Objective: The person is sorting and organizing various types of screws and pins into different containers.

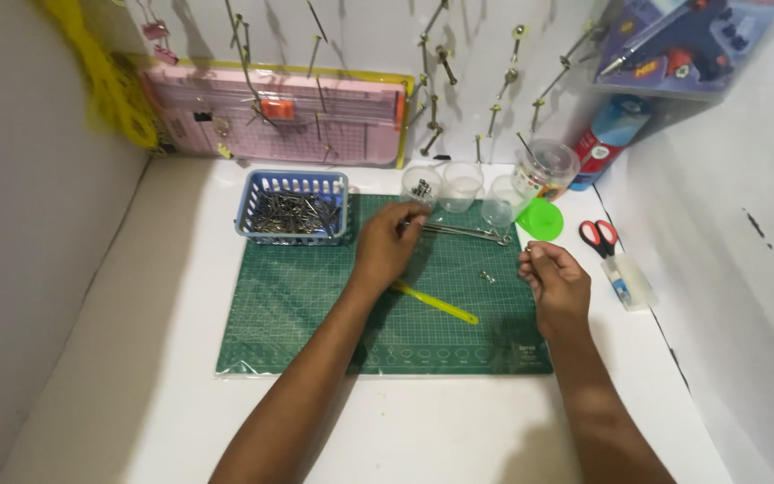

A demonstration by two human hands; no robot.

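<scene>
My left hand rests over the green cutting mat, its fingers closed on the near end of a bundle of long metal rods that lies across the mat's far edge. My right hand hovers at the mat's right edge, its fingertips pinched on something very small; I cannot tell what it is. A small metal nut lies on the mat between the hands. A yellow ruler lies slanted just below my left hand.
A blue basket of metal rods stands at the mat's far left. Three clear cups and a clear jar with a green lid beside it stand behind the mat. Red-handled scissors lie right. A pink paper trimmer leans on the back wall.
</scene>
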